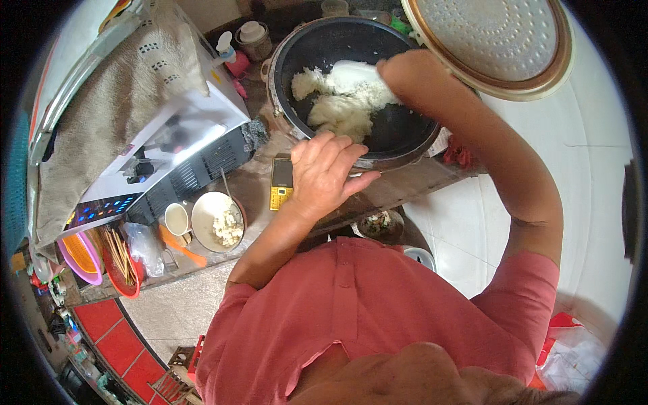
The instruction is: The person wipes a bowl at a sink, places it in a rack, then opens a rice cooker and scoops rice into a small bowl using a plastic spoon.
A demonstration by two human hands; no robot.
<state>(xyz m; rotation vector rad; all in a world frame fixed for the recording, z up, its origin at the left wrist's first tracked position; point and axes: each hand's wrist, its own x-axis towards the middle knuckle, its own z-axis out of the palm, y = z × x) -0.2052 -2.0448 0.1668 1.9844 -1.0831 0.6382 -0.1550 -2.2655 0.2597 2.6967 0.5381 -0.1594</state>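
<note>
A large round rice cooker with a dark inner pot [400, 134] stands before me with cooked white rice [344, 114] in it. My right hand [412, 76] reaches over the pot, closed around the handle end of a white rice paddle [352, 71], whose blade lies on the rice. My left hand [324, 167] rests at the pot's near rim, palm down, its fingers slightly apart; whether it grips the rim is hard to tell. Just left of that hand lies a yellow keypad phone [281, 185]. The cooker's lid [491, 40] is raised at the upper right.
On the counter at left stand a bowl [202, 223] with some rice and a utensil, a cup [177, 218], an orange spatula [182, 246] and a red basket [124, 278] of chopsticks. A cloth-covered white appliance [167, 136] leans in behind them. Below the counter edge sits another food bowl [379, 223].
</note>
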